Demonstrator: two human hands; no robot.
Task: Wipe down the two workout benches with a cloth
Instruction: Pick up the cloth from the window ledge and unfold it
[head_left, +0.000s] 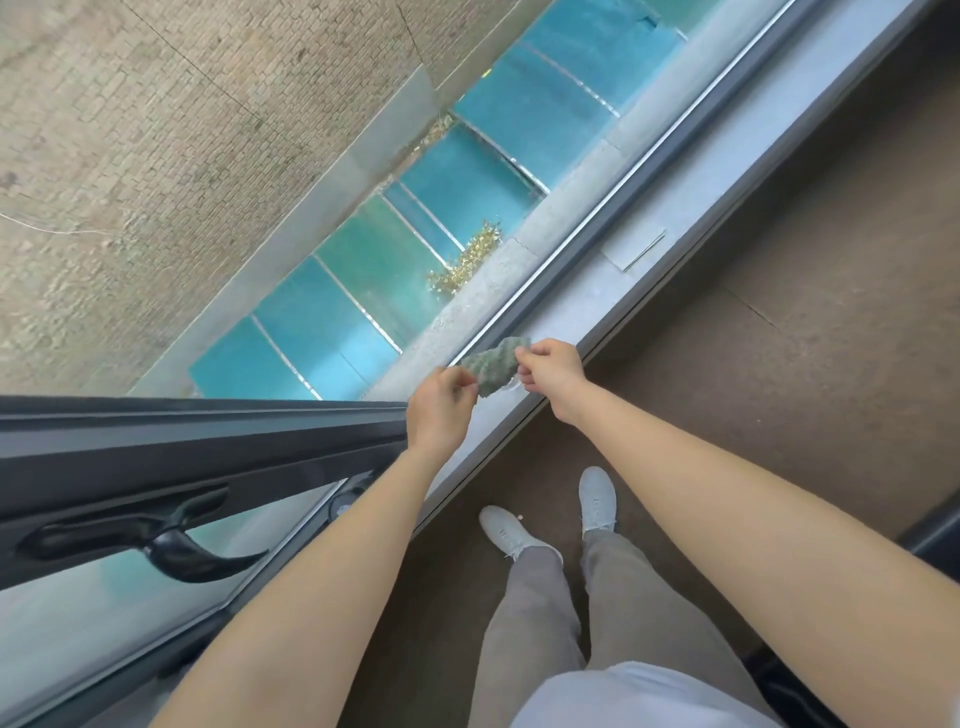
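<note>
A view from the head looks down at a person standing at an open window. At the centre of the frame, a small green cloth (493, 364) hangs bunched and twisted between two hands, above the grey window sill (675, 270). The left hand (441, 400), at 7 o'clock from the cloth, pinches its lower end; the grip is closed, with the fingers curled in. The right hand (550, 371), at 3 o'clock from the cloth, pinches its upper end in the same closed grip.

The two workout benches are not in view, so this looks like preparation, probably shaking out or wringing the cloth at the window before any wiping. The next move probably calls for turning away from the window, finding a bench, and spreading the cloth flat under one palm.

No bucket, basin or other container is visible.

The dark window frame (156, 441) with its black handle (182, 551) fills 8 o'clock. Teal roof panels (467, 171) lie far below at 12 o'clock. White shoes (506, 530) stand on brown floor (831, 338) at 6 o'clock.
</note>
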